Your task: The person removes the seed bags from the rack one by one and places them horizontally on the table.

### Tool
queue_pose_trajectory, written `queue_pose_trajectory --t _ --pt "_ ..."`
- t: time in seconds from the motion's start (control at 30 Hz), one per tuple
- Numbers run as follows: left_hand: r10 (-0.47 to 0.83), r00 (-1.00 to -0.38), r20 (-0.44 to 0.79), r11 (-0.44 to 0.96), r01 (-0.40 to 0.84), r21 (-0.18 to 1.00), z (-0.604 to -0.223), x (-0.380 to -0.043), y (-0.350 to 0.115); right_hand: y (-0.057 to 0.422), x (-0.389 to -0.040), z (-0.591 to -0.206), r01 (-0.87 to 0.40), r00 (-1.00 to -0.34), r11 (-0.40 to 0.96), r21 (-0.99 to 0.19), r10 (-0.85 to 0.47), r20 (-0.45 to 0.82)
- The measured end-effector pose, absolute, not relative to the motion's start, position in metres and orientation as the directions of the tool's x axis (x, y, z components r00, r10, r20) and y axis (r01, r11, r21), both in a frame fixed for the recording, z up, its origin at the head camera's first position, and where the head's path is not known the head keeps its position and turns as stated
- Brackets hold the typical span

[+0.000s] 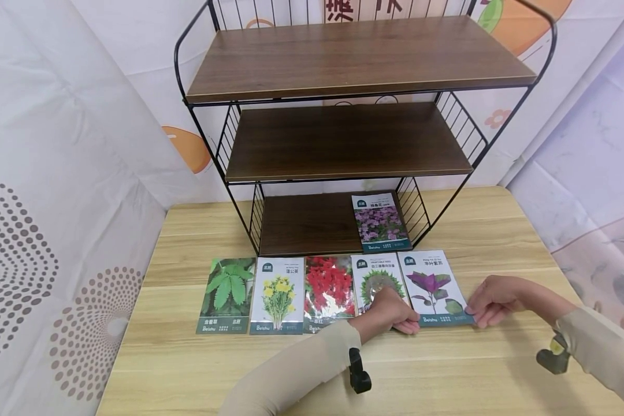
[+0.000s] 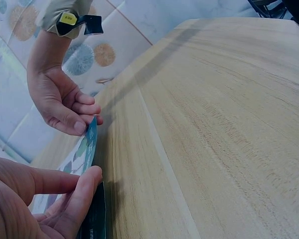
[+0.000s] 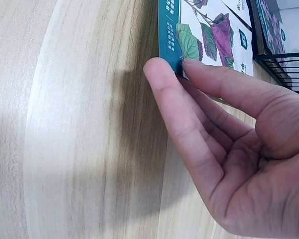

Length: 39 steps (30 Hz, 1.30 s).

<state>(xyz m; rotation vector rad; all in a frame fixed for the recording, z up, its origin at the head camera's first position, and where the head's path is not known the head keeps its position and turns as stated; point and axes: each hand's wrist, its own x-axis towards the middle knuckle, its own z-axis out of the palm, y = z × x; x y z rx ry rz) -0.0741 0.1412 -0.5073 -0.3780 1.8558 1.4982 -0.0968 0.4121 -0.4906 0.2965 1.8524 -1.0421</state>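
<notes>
A seed packet with purple leaves (image 1: 430, 284) lies at the right end of a row of packets on the wooden table. Its lower right corner is pinched between thumb and fingers of my right hand (image 1: 498, 299), as the right wrist view shows close up. At the lower left corner, my left hand (image 1: 390, 309) pinches the same packet's edge. The packet's near edge (image 2: 91, 142) looks slightly raised in the left wrist view. My left hand partly covers the sunflower seed packet (image 1: 377, 274) beside it.
Further left lie packets with red flowers (image 1: 329, 286), yellow flowers (image 1: 277, 294) and green leaves (image 1: 227, 292). Behind them stands a black-framed shelf rack (image 1: 348, 144) with brown boards. A packet with purple flowers (image 1: 381, 222) is on its lowest board, at the right.
</notes>
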Motion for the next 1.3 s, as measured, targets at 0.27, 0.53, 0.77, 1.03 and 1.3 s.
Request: queue_pose_trajectory --t 0.27,0.53,0.77,1.03,1.3 --pt "0.194 -0.709 -0.678 0.295 -0.617 0.73 -0.5053 -0.0731 0.1406 0.4109 -0.0971 -0.4901 0.587 -0.517 0.619 -0.522 -0.209 -0.83" --pt "0.19 -0.71 -0.678 0.3 -0.616 0.729 -0.5055 -0.0729 0.1398 0.407 -0.0975 -0.4873 0.584 -0.519 0.627 -0.516 -0.201 -0.831" --pt "0.2 -0.705 -0.68 0.283 -0.623 0.729 -0.5058 -0.0731 0.1388 0.4045 -0.0977 -0.4852 0.572 -0.518 0.646 -0.506 -0.194 -0.833" --pt "0.197 -0.706 -0.68 0.283 -0.623 0.729 -0.5064 -0.0725 0.1386 0.4034 -0.0963 -0.483 0.551 -0.527 0.668 -0.5 -0.187 -0.829" --pt "0.191 -0.705 -0.683 0.296 -0.622 0.725 -0.5055 -0.0717 0.1367 0.4038 -0.0959 -0.484 0.548 -0.53 0.666 -0.506 -0.192 -0.826"
